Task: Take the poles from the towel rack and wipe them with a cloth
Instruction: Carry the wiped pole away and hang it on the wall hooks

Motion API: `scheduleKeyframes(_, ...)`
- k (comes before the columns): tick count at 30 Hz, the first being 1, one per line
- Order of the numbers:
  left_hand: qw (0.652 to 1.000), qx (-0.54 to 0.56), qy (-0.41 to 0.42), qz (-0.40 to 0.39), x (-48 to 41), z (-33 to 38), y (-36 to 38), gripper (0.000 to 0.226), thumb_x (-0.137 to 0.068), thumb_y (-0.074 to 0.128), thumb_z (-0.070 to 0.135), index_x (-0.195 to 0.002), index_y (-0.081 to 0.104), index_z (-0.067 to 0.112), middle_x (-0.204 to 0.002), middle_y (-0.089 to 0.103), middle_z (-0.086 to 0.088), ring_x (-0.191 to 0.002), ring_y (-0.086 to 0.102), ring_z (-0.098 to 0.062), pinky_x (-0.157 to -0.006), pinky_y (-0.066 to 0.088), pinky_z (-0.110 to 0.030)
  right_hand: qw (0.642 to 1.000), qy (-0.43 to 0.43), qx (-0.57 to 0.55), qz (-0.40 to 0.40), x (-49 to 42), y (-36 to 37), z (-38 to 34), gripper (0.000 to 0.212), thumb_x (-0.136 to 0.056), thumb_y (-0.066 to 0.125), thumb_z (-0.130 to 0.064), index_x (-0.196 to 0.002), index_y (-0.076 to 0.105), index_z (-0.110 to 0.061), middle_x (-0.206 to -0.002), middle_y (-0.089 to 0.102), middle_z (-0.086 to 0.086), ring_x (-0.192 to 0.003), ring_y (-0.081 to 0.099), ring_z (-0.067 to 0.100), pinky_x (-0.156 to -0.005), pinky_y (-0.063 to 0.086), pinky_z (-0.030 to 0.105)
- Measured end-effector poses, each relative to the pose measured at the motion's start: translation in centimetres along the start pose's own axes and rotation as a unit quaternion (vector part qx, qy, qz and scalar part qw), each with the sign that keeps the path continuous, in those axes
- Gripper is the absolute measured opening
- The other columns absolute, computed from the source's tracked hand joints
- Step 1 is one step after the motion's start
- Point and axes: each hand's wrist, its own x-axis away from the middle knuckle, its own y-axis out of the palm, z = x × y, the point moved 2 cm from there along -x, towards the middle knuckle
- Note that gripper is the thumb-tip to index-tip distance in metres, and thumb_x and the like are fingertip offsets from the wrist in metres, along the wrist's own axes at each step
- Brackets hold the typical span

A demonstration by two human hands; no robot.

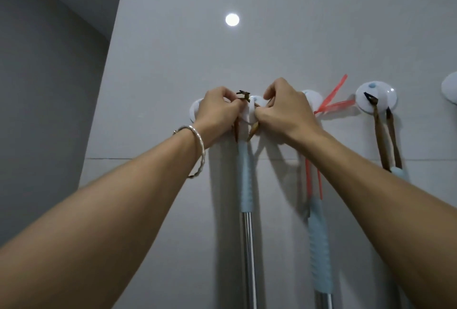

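A metal pole with a pale blue grip hangs down the tiled wall by a brown string looped over a white suction hook. My left hand and my right hand are both raised to that hook, and their fingertips pinch the brown string at it. A second pole with a blue ribbed grip hangs to the right from a red string on another hook, partly behind my right hand.
Further right a white suction hook carries a brown strap loop with a blue pole end at its foot. One more hook shows at the right edge. A grey side wall closes the left.
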Motion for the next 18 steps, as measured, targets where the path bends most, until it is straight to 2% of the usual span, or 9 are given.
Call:
scheduleKeyframes(3, 0.999, 0.0, -0.024, -0.048, 0.1, 0.2, -0.5, 0.03, -0.082, 0.069, 0.026, -0.064, 0.047, 0.018, -0.068, 0.061, -0.01, -0.053, 0.053, -0.02, -0.054, 0.048, -0.028, 1.0, -0.004, 0.002, -0.02, 0.0, -0.1, -0.1, 0.026, -0.077, 0.054, -0.033, -0.096, 0.05, -0.015, -0.084, 0.065, 0.004, -0.093, 0.059, 0.029, -0.092, 0.045, 0.046)
scheduleKeyframes(6, 0.992, -0.053, -0.044, -0.107, 1.2, 0.4, -1.4, 0.036, -0.078, 0.075, 0.031, -0.058, 0.05, 0.015, -0.057, 0.059, -0.007, -0.052, 0.055, -0.019, -0.053, 0.048, -0.025, 0.996, 0.004, -0.017, -0.082, 0.4, -0.2, -0.2, 0.027, -0.077, 0.062, -0.021, -0.101, 0.05, -0.016, -0.089, 0.064, 0.005, -0.084, 0.061, 0.027, -0.076, 0.053, 0.041)
scheduleKeyframes(9, 0.965, -0.221, -0.027, -0.136, 3.4, -0.3, -2.0, 0.041, -0.075, 0.074, 0.043, -0.059, 0.053, 0.012, -0.057, 0.059, -0.005, -0.055, 0.056, -0.019, -0.054, 0.044, -0.025, 0.992, 0.01, 0.007, -0.123, 0.8, 0.1, -0.5, 0.033, -0.074, 0.067, -0.015, -0.101, 0.048, -0.016, -0.098, 0.06, 0.005, -0.084, 0.055, 0.022, -0.068, 0.044, 0.03)
scheduleKeyframes(11, 0.929, -0.345, 0.005, -0.137, 5.3, -0.7, -2.3, 0.043, -0.08, 0.066, 0.05, -0.064, 0.051, 0.012, -0.068, 0.06, -0.006, -0.066, 0.056, -0.023, -0.057, 0.04, -0.029, 0.989, 0.013, 0.047, -0.137, 1.1, 0.1, -1.1, 0.03, -0.075, 0.064, -0.012, -0.1, 0.049, -0.014, -0.099, 0.057, 0.005, -0.089, 0.052, 0.022, -0.064, 0.038, 0.028)
scheduleKeyframes(13, 0.888, -0.428, 0.043, -0.159, 8.0, -0.7, -3.1, 0.035, -0.089, 0.057, 0.046, -0.08, 0.05, 0.014, -0.085, 0.059, -0.007, -0.077, 0.054, -0.026, -0.061, 0.039, -0.03, 0.986, 0.043, 0.054, -0.151, 1.7, -0.1, -2.0, 0.031, -0.077, 0.062, -0.013, -0.104, 0.047, -0.011, -0.102, 0.053, 0.005, -0.089, 0.052, 0.023, -0.061, 0.038, 0.029)
scheduleKeyframes(16, 0.849, -0.482, 0.119, -0.178, 11.1, -0.5, -5.4, 0.023, -0.096, 0.046, 0.038, -0.102, 0.046, 0.015, -0.1, 0.057, -0.008, -0.091, 0.055, -0.03, -0.069, 0.039, -0.035, 0.992, 0.035, 0.083, -0.083, 3.8, -0.2, -4.0, 0.024, -0.082, 0.055, -0.013, -0.104, 0.045, -0.011, -0.103, 0.049, 0.004, -0.089, 0.049, 0.025, -0.068, 0.035, 0.031)
scheduleKeyframes(18, 0.842, -0.491, 0.15, -0.164, 12.1, -0.1, -7.8, 0.021, -0.098, 0.043, 0.036, -0.102, 0.046, 0.015, -0.101, 0.058, -0.009, -0.094, 0.056, -0.031, -0.069, 0.04, -0.035, 0.991, -0.002, 0.106, -0.08, 5.8, 0.4, -5.7, 0.012, -0.083, 0.052, -0.013, -0.092, 0.045, -0.015, -0.091, 0.052, 0.001, -0.082, 0.051, 0.026, -0.067, 0.039, 0.034)
